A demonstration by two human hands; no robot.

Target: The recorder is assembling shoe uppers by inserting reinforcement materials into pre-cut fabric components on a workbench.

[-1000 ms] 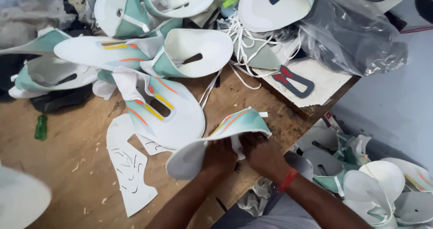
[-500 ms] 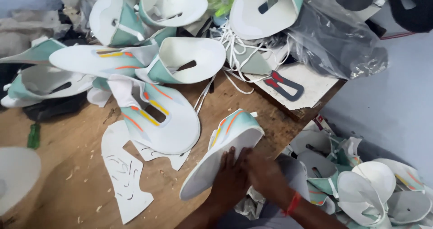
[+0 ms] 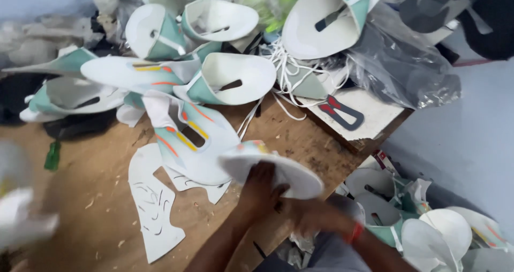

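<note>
shoe upper [image 3: 278, 170] at counter [image 3: 96, 197] front edge, curled into a cone | left hand [image 3: 262, 189] grip closed on its lower edge; right hand [image 3: 310, 216] blurred, grip can't tell | looks light, thin, floppy; hold by the rim, not the printed face

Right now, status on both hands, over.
Left hand and right hand both gripping curved white shoe upper at the wooden table edge. Flat cut pieces lie alongside.

A worn wooden counter [image 3: 96, 197] carries flat white cutouts [image 3: 152, 208], a striped upper [image 3: 193, 143], a green bottle [image 3: 52, 155], laces [image 3: 286, 63], and heaped white-and-teal uppers [image 3: 160, 42].
</note>
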